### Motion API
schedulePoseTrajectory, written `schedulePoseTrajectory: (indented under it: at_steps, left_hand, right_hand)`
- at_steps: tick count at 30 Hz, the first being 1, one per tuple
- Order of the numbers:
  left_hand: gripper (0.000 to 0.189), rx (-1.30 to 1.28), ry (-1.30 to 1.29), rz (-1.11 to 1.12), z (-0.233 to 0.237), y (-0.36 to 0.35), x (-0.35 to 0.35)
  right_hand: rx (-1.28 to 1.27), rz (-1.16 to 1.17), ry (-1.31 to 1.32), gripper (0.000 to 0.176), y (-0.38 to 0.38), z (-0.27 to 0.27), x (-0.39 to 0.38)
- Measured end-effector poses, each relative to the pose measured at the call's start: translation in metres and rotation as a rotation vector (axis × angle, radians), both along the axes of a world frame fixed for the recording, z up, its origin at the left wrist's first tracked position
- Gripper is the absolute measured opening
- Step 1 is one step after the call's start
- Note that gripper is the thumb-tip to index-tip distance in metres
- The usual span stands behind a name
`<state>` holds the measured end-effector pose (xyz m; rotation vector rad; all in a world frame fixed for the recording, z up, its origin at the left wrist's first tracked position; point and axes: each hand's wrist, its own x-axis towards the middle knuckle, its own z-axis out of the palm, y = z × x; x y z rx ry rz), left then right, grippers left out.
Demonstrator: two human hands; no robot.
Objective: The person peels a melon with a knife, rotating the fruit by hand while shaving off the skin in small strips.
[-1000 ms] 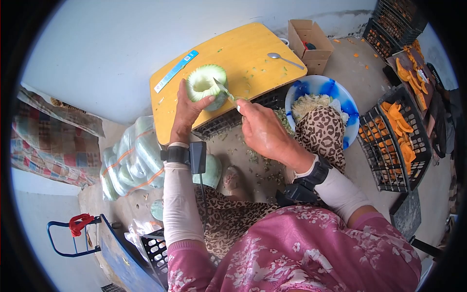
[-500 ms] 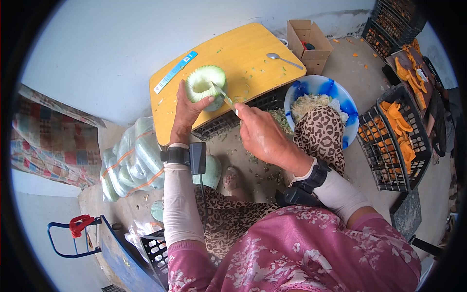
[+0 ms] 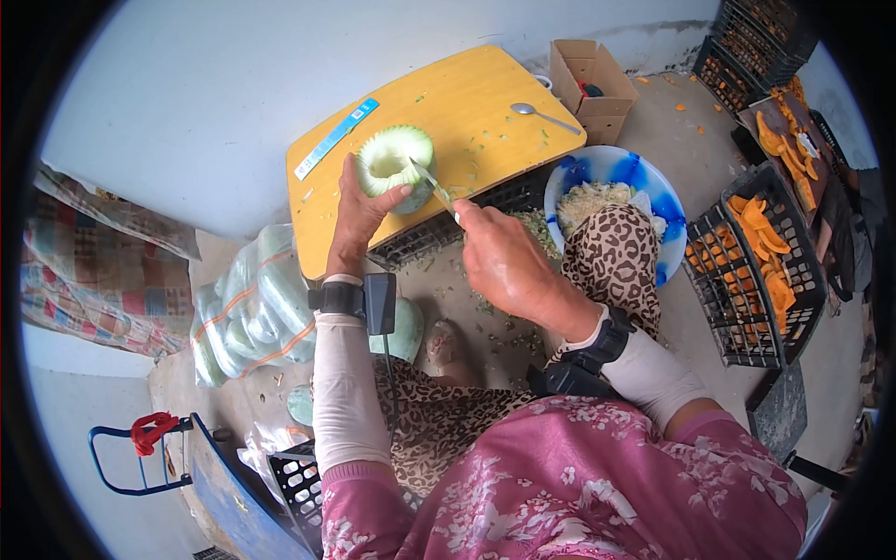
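Observation:
A hollowed winter melon (image 3: 415,142) with pale flesh and a notched rim stands at the near edge of the yellow table (image 3: 467,84). My left hand (image 3: 359,213) grips its near left side, thumb along the side and fingers partly hidden behind it. In my right hand (image 3: 507,257) is a small knife (image 3: 432,184), its blade touching the melon's right rim. My fingers wrap round the handle and hide most of it. Green scraps lie on the table to the right of the melon.
A blue-and-white basin (image 3: 567,177) with pale shreds stands right of the table. A spoon (image 3: 546,116) and a blue strip (image 3: 338,138) lie on top. Orange pieces fill a black crate (image 3: 723,322). Bagged melons (image 3: 252,313) and a hand cart (image 3: 140,457) are at left.
The knife tip has shifted slightly along the melon's rim, and my right hand has dropped a little. My left hand keeps its hold in the same place.

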<state>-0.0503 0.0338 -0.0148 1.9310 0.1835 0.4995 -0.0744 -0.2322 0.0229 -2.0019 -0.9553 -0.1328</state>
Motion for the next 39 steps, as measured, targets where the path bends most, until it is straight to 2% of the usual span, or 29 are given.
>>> schedulePoseTrajectory:
  at_steps: [6, 9, 14, 29, 33, 36, 39]
  left_hand:
    - [0.106, -0.037, 0.032, -0.030, 0.006, -0.004, -0.003]
    - [0.098, -0.020, 0.000, 0.010, 0.005, -0.006, -0.004]
    - [0.088, 0.006, 0.012, -0.044, 0.012, -0.007, -0.003]
    - [0.079, 0.045, -0.050, -0.019, 0.009, -0.009, -0.003]
    - [0.077, -0.006, -0.048, -0.053, 0.015, -0.012, -0.003]
    - [0.076, 0.156, -0.020, -0.026, 0.015, -0.006, 0.000]
    - [0.078, 0.048, -0.046, -0.054, 0.011, -0.009, -0.004]
  right_hand:
    - [-0.138, -0.058, -0.021, 0.047, 0.007, 0.009, -0.010]
    - [-0.145, -0.053, -0.037, 0.047, 0.007, 0.011, -0.012]
    - [-0.134, -0.046, -0.057, 0.043, 0.007, 0.013, -0.011]
    - [-0.269, 0.032, -0.023, 0.014, 0.040, 0.045, 0.020]
    - [-0.248, 0.084, -0.021, 0.013, 0.042, 0.046, 0.034]
    - [-0.231, 0.084, -0.036, 0.015, 0.038, 0.037, 0.034]
    - [-0.207, 0.067, -0.051, 0.020, 0.034, 0.029, 0.022]
